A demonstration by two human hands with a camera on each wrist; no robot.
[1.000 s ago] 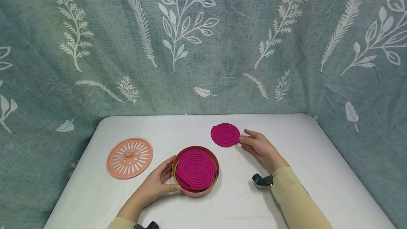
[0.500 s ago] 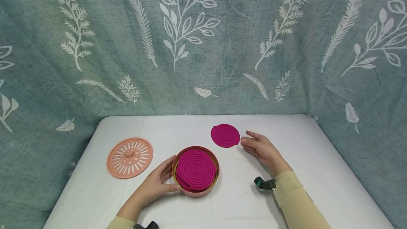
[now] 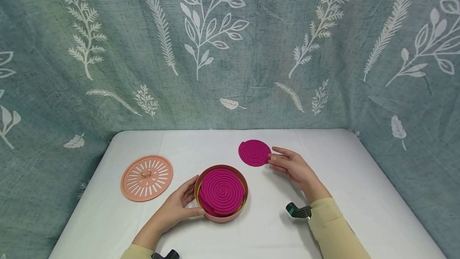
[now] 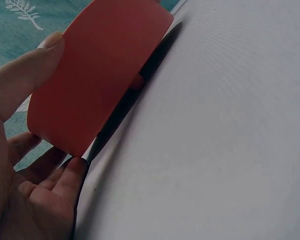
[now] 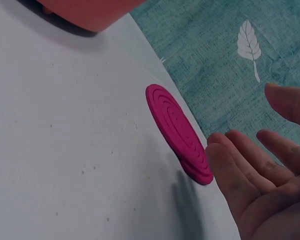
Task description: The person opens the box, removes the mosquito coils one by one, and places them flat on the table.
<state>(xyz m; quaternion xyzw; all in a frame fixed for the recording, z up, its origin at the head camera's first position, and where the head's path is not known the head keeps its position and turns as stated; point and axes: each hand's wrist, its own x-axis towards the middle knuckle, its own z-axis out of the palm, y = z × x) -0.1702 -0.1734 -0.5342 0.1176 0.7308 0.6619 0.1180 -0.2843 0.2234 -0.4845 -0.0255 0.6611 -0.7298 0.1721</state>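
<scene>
Near the middle of the table a round pink holder [image 3: 221,219] contains magenta spiral coasters [image 3: 223,192], the top one lying flat. My left hand [image 3: 179,203] grips the holder's left side, thumb at the near rim and fingers around the far side. In the left wrist view, the holder's smooth wall [image 4: 100,70] shows beside the thumb. Farther back lies a single magenta spiral coaster [image 3: 254,152], flat on the cloth. My right hand [image 3: 292,167] is at its right edge with fingers extended. The right wrist view shows fingertips close to the coaster [image 5: 177,130]; contact is unclear.
A pink slotted disc [image 3: 136,189] with a small ring in its middle lies at the left. White cloth covers the table [image 3: 273,231]. A green leaf-patterned curtain [image 3: 258,51] hangs behind the back edge.
My right hand drew slightly away from the single coaster, then came back left to its edge. The coaster stays in about the same place. My left hand and the holder have not moved.
</scene>
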